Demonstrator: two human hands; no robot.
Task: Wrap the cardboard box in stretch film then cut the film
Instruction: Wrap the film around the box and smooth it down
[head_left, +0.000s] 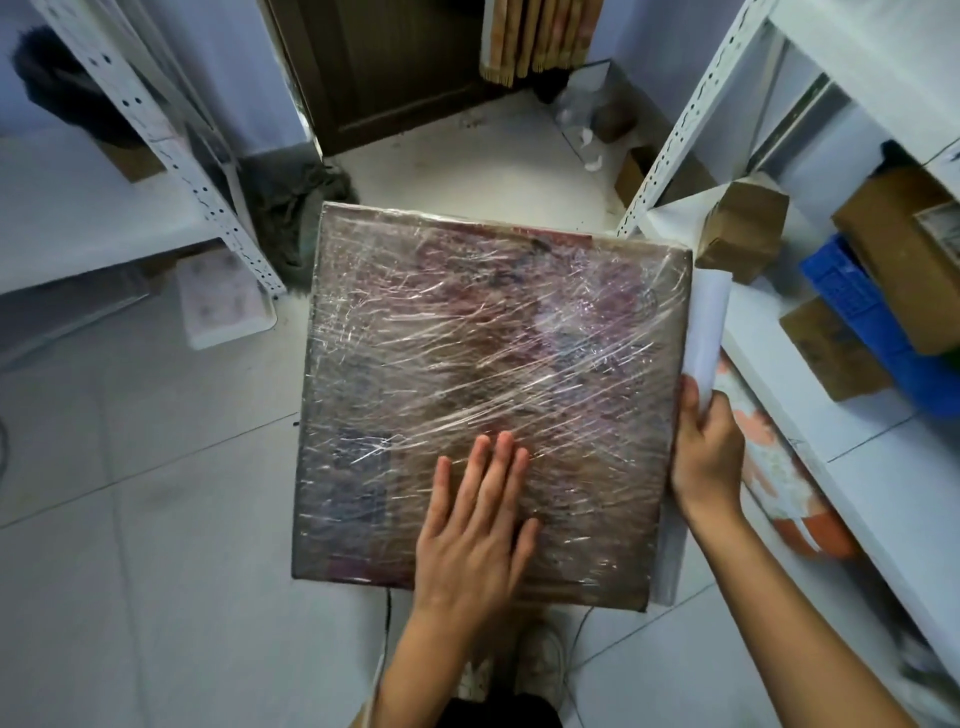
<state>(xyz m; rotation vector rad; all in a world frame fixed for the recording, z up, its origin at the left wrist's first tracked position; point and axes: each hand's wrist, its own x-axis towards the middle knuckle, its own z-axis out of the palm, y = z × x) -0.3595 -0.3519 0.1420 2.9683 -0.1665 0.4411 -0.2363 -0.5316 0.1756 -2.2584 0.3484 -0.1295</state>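
Note:
A large cardboard box (467, 353) fills the middle of the head view, its top face covered in wrinkled clear stretch film. My left hand (475, 525) lies flat on the near part of that face, fingers straight and pressing the film. My right hand (706, 457) grips the near end of the white stretch film roll (706, 322), which stands along the box's right edge. A strip of film runs down the box's right side below that hand.
White metal shelving stands on both sides: the left rack (171, 150) and the right rack (670, 135), which holds brown cartons (743, 228) and a blue crate (852, 301). A dark cloth (291, 208) lies behind the box. A dark door (384, 67) is ahead.

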